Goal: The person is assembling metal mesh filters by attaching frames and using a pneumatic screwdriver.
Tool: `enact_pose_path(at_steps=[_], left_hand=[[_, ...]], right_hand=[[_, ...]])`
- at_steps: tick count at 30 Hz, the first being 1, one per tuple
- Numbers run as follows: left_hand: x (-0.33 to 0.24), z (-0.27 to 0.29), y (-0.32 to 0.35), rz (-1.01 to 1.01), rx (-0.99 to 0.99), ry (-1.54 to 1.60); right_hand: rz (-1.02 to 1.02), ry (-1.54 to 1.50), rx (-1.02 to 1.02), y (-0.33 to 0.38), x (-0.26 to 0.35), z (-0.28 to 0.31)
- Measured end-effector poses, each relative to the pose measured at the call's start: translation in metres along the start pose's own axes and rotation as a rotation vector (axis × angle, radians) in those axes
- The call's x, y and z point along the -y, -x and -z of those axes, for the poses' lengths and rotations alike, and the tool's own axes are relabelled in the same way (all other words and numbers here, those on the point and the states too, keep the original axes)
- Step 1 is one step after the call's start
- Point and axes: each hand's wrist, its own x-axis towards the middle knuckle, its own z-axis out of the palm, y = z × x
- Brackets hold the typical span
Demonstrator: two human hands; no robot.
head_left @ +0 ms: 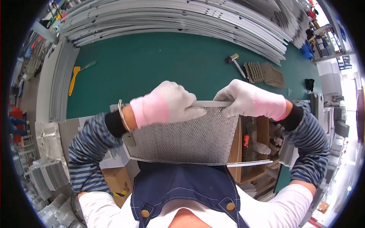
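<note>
A silver metal mesh panel (186,138) stands tilted between my body and the green table, with a pale metal strip (211,103) along its upper edge. My left hand (171,102), in a white glove with a pink cuff, is closed on that upper edge near its middle. Farther right, my right hand (243,99), gloved alike, pinches the strip between thumb and fingers. A thin white rail (251,163) runs along the panel's lower edge and sticks out to the right. The panel's left upper corner is partly hidden by my left wrist.
Long metal strips (171,22) lie stacked across the back of the green table (152,60). A mallet (236,65) and brown ridged pieces (262,73) lie at right. Left are a yellow-handled tool (74,80) and upright strips (62,79). Cardboard boxes (116,180) stand below.
</note>
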Motion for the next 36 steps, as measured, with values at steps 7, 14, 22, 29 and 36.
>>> enact_pose_path(at_steps=[7,14,22,29,36], left_hand=[[-0.004,0.005,-0.038,-0.032,0.273,0.498],[-0.017,0.001,-0.039,-0.023,0.318,0.005],[0.006,-0.033,0.14,0.687,-0.33,0.474],[-0.017,-0.062,0.074,0.801,-1.311,0.845],[-0.006,0.149,0.107,0.078,-0.931,-0.222]], right_hand=[[0.05,-0.192,0.035,0.004,-0.023,0.0],[0.232,0.28,-0.078,0.014,-0.027,-0.016],[0.02,-0.253,-0.366,0.051,-0.139,-0.072],[0.349,-0.233,-1.079,0.015,-0.047,-0.01],[0.538,0.334,-0.351,-0.026,0.038,-0.083]])
